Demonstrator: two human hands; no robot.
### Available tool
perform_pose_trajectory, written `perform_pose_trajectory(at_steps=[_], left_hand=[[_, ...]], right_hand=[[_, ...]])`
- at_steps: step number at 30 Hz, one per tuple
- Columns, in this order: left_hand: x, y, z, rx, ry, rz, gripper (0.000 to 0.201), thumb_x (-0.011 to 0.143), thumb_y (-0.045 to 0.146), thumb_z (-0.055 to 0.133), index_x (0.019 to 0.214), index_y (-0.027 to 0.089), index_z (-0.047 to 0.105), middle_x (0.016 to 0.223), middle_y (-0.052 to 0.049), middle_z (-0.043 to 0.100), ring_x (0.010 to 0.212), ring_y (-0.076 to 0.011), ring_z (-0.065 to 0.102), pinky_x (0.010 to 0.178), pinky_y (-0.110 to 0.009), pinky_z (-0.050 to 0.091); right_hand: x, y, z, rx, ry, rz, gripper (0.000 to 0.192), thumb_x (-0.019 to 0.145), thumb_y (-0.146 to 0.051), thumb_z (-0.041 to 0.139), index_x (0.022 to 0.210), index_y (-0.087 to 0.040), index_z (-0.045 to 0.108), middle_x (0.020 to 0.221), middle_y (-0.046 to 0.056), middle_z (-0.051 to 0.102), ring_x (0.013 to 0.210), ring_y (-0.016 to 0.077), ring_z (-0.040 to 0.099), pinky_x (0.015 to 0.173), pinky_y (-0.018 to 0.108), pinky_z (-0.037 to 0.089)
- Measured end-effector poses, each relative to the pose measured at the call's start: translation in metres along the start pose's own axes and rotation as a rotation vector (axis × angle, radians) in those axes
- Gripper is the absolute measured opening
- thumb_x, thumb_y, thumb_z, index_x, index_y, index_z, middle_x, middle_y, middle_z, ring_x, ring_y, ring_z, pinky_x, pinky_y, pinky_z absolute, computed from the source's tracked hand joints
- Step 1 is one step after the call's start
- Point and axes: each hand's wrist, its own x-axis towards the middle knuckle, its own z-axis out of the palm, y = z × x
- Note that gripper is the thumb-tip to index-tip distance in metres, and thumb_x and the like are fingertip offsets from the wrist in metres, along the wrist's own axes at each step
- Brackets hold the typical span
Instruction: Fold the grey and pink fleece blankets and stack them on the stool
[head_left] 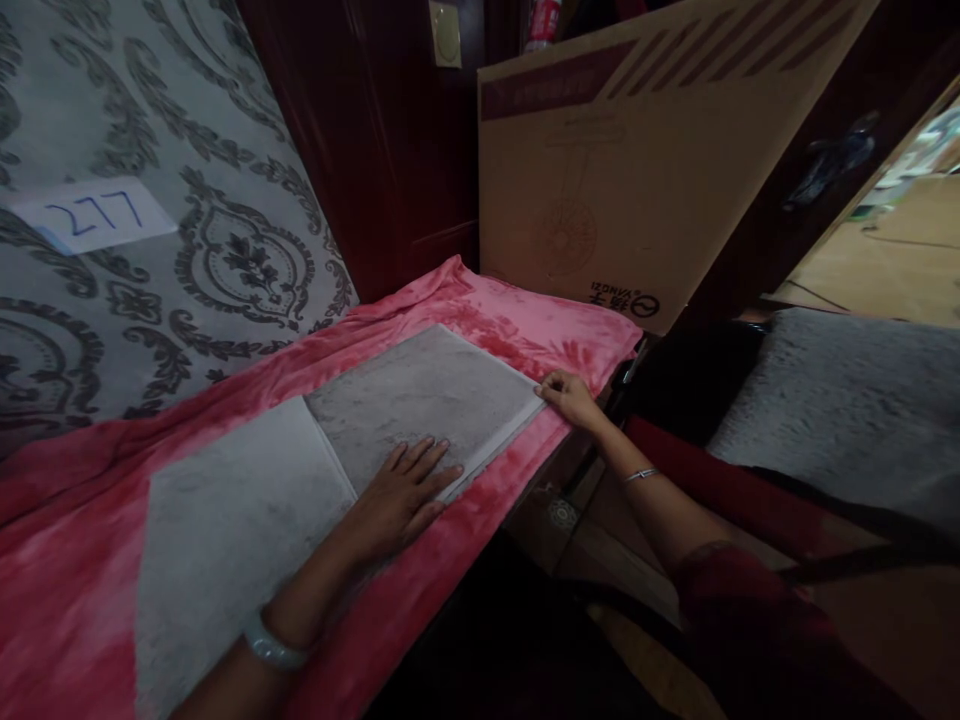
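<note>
Grey mottled sheets, stiff like floor tiles, lie on a pink and red plush cloth (600, 340). My left hand (409, 490) rests flat on the near edge of the farther grey sheet (420, 385), fingers spread. At that sheet's right corner, my right hand (566, 397) pinches the edge between thumb and fingers. A pale strip runs along the sheet's borders. The nearer grey sheet (225, 530) lies to the left, meeting the farther one along a pale edge. My left forearm covers part of it.
A large cardboard box (675, 190) stands behind the cloth, beside a dark red door (375, 140). Patterned wallpaper (255, 240) with a paper marked 277 (97, 215) is on the left. At right is a grey fuzzy seat cover (847, 410).
</note>
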Motion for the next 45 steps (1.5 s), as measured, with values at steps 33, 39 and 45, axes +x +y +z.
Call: perform_pose_trajectory(at_steps=[33,39,45], left_hand=[[0.001,0.002,0.001,-0.080,-0.036,-0.066,0.059,0.101,0.051,0.041,0.156,0.031,0.037,0.167,-0.008,0.028,0.154,-0.0274,0.022,0.125,-0.055,0.015],[-0.001,0.003,-0.003,-0.031,0.038,-0.144,0.070,0.097,0.060,0.044,0.157,0.025,0.036,0.168,-0.014,0.023,0.155,-0.0328,0.020,0.124,-0.057,0.016],[-0.003,0.002,0.003,0.044,-0.010,-0.367,0.073,0.093,0.065,0.048,0.157,0.031,0.037,0.168,-0.015,0.023,0.154,-0.0438,0.015,0.117,-0.070,0.016]], right_hand=[[0.007,-0.002,0.004,-0.257,-0.071,0.025,0.015,0.075,-0.033,0.065,0.076,-0.019,0.062,0.068,0.000,0.060,0.063,0.0146,0.047,0.059,0.027,0.032],[0.007,-0.002,0.004,-0.227,-0.096,0.008,0.020,0.073,-0.039,0.065,0.076,-0.019,0.060,0.068,-0.001,0.058,0.064,0.0141,0.047,0.059,0.026,0.034],[0.006,-0.001,0.002,-0.215,-0.116,-0.022,0.021,0.074,-0.041,0.060,0.076,-0.020,0.059,0.069,-0.001,0.058,0.066,0.0143,0.049,0.061,0.025,0.038]])
